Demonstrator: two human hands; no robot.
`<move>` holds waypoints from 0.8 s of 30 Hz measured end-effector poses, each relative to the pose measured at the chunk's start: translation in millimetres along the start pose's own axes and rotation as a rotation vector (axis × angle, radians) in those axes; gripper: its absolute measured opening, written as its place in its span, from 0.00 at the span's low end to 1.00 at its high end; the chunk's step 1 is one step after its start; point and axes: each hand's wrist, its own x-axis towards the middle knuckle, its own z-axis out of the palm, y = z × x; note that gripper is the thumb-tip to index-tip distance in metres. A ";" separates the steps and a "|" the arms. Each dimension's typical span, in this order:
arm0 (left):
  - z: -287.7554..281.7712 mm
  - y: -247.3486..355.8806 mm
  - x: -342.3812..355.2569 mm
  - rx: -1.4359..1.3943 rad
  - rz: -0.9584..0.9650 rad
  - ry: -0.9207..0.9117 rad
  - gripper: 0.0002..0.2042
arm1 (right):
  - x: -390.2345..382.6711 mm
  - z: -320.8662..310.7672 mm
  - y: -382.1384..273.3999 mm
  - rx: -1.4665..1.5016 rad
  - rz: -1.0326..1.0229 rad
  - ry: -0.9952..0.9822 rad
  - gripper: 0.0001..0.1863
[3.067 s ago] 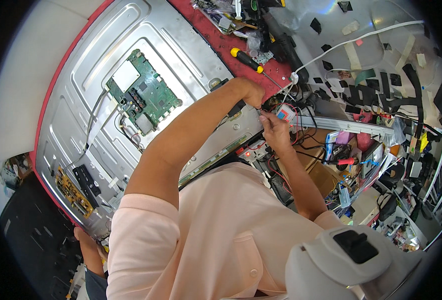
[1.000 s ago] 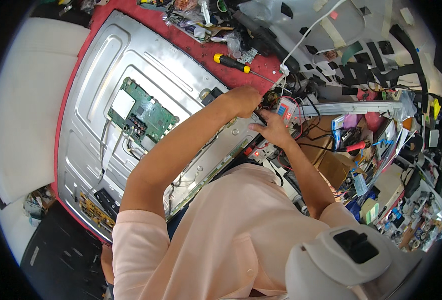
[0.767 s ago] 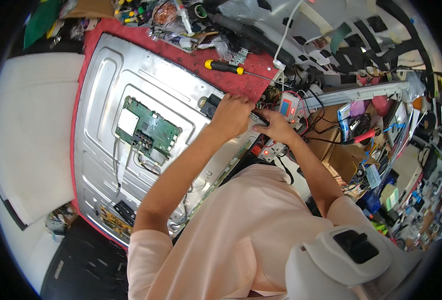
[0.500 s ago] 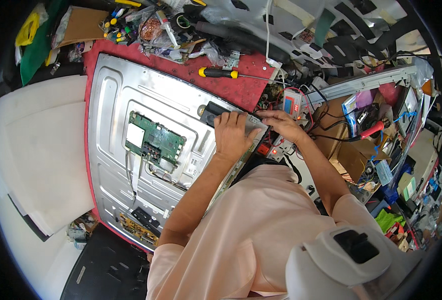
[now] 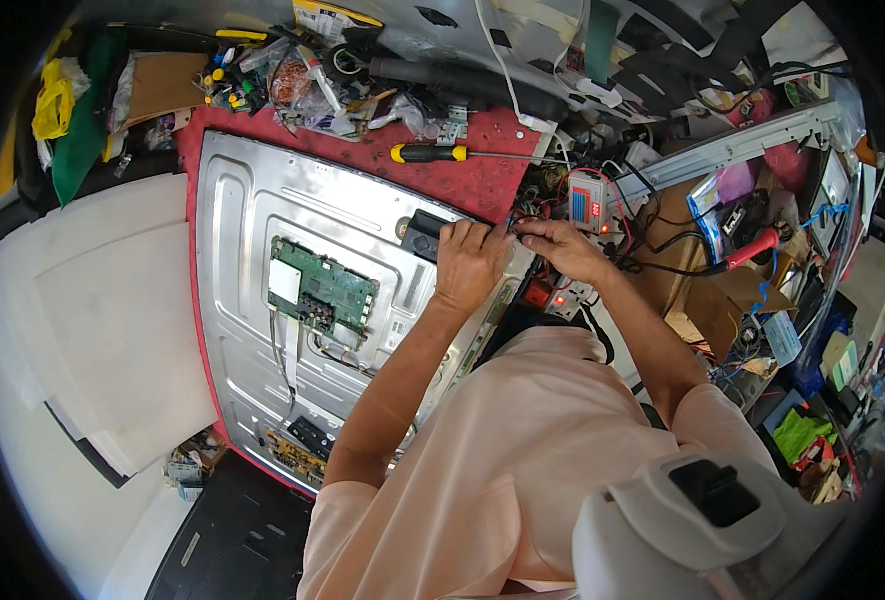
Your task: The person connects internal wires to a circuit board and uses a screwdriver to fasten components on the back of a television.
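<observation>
My left hand has its fingers curled at the corner of a silver panel back, beside a black part. My right hand meets it at that corner, thumb and forefinger pinched on something small I cannot make out. What lies under my left fingers is hidden. A green circuit board with a white plate sits on the panel. A yellow-and-black screwdriver lies on the red mat beyond the hands. A white boxed device with red wires sits right of my hands.
Bagged small parts crowd the back. To the right are a metal strip, a cardboard box, a red-handled tool and tangled cables. White sheets lie left, above a black panel. A power strip has lit red lights.
My view has swung, so the panel appears lower and turned. My left forearm has dropped from lying across the panel, and both hands stay at the corner, their fingers shifted slightly.
</observation>
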 end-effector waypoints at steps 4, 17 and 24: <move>-7.4 -0.8 -1.9 -0.089 0.014 0.046 0.06 | -2.8 8.4 -4.5 0.057 -0.072 0.092 0.17; -38.9 45.2 -112.5 -0.462 -0.619 0.347 0.03 | 7.0 7.9 -16.5 -0.441 -0.152 0.133 0.14; -40.8 53.7 -138.6 -0.534 -0.718 0.403 0.03 | 0.9 20.7 -29.2 -0.725 -0.346 0.208 0.12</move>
